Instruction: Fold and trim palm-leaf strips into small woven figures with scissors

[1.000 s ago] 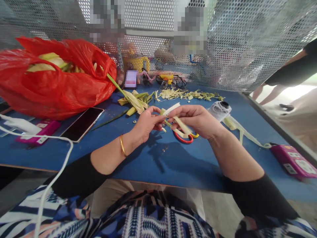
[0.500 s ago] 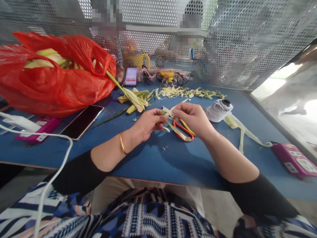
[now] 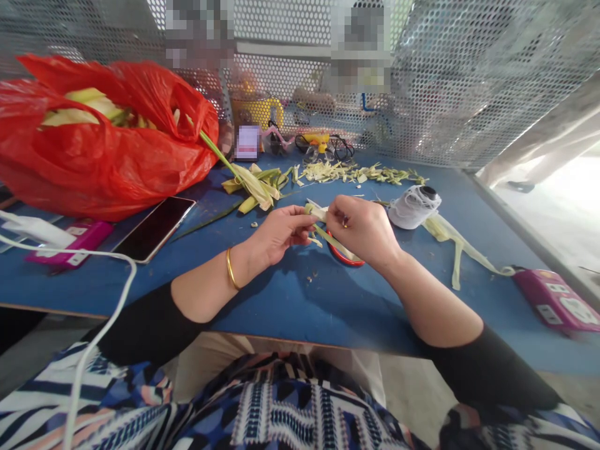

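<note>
Over the middle of the blue table (image 3: 290, 300), my left hand (image 3: 277, 232) and my right hand (image 3: 362, 229) meet on a pale yellow-green leaf strip (image 3: 323, 228). Both hands pinch it with closed fingers. The strip's loose end trails down under my right hand. Red-handled scissors (image 3: 344, 257) lie on the table just beneath that hand, partly hidden by it. A gold bangle sits on my left wrist.
A red plastic bag (image 3: 103, 144) stuffed with leaves fills the far left. A phone (image 3: 154, 228), a pink device (image 3: 77, 240) and a white cable (image 3: 112, 294) lie left. Leaf scraps (image 3: 356, 175), a white thread spool (image 3: 415, 206) and another pink device (image 3: 555, 300) lie right. Perforated metal screens stand behind.
My right hand has closed in over the strip and dropped lower, covering more of the scissors. The strip's upright end has folded down. A person at the far right has left the view.
</note>
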`<action>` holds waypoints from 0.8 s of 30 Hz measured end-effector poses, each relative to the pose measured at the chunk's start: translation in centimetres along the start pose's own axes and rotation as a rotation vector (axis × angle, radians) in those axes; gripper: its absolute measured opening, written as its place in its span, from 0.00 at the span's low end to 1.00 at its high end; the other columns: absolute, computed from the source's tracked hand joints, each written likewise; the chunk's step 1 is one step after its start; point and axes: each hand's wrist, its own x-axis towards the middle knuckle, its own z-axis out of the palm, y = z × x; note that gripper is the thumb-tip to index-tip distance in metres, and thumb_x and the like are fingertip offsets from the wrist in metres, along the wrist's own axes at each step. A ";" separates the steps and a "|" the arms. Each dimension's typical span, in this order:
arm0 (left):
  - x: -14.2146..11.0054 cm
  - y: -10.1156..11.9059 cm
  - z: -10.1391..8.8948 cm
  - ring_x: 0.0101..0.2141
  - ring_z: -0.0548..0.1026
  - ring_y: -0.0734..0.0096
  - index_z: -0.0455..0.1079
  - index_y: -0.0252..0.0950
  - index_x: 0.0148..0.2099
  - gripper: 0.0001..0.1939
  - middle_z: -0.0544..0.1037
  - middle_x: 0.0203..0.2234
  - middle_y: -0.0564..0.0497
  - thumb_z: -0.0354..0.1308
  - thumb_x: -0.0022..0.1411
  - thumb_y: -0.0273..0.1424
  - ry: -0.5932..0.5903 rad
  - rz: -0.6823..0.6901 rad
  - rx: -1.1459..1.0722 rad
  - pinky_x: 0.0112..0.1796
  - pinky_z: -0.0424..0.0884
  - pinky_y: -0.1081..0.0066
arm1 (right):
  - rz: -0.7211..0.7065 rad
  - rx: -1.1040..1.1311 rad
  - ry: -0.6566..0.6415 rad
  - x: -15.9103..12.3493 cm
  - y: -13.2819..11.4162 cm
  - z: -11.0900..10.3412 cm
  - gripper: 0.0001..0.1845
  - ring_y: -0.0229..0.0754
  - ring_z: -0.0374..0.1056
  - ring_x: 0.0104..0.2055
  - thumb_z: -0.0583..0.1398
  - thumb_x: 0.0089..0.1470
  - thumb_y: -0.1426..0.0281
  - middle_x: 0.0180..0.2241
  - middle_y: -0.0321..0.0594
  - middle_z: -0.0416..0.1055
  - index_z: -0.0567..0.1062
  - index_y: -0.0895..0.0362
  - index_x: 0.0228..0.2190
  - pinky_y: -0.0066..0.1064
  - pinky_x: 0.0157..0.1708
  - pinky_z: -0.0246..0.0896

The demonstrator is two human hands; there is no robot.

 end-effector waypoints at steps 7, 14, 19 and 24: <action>0.0 -0.3 0.0 0.16 0.67 0.81 0.68 0.34 0.31 0.09 0.72 0.17 0.57 0.64 0.55 0.19 0.020 0.052 0.066 0.22 0.67 0.78 | -0.093 -0.118 -0.010 -0.2 0.1 0.0 0.10 0.38 0.59 0.25 0.53 0.56 0.71 0.24 0.39 0.69 0.68 0.55 0.24 0.30 0.26 0.46; -0.2 -0.2 0.3 0.15 0.67 0.81 0.66 0.34 0.30 0.09 0.73 0.17 0.56 0.65 0.55 0.21 0.042 0.057 0.123 0.23 0.69 0.76 | -0.223 -0.151 -0.022 -0.2 0.1 0.1 0.13 0.39 0.60 0.26 0.51 0.61 0.70 0.25 0.40 0.70 0.70 0.55 0.26 0.31 0.28 0.48; -0.3 -0.2 0.2 0.16 0.67 0.81 0.67 0.34 0.30 0.09 0.74 0.18 0.56 0.65 0.54 0.20 0.015 0.071 0.135 0.22 0.67 0.77 | -0.089 -0.073 -0.006 -0.3 0.1 0.2 0.10 0.38 0.62 0.26 0.54 0.57 0.71 0.25 0.39 0.72 0.70 0.55 0.26 0.29 0.27 0.48; -0.2 -0.5 0.1 0.19 0.70 0.79 0.72 0.33 0.31 0.07 0.76 0.20 0.55 0.67 0.50 0.21 -0.036 0.101 0.145 0.23 0.69 0.76 | 0.145 0.105 -0.035 -0.1 -0.4 0.6 0.09 0.40 0.65 0.26 0.54 0.59 0.68 0.27 0.38 0.74 0.74 0.55 0.37 0.29 0.29 0.52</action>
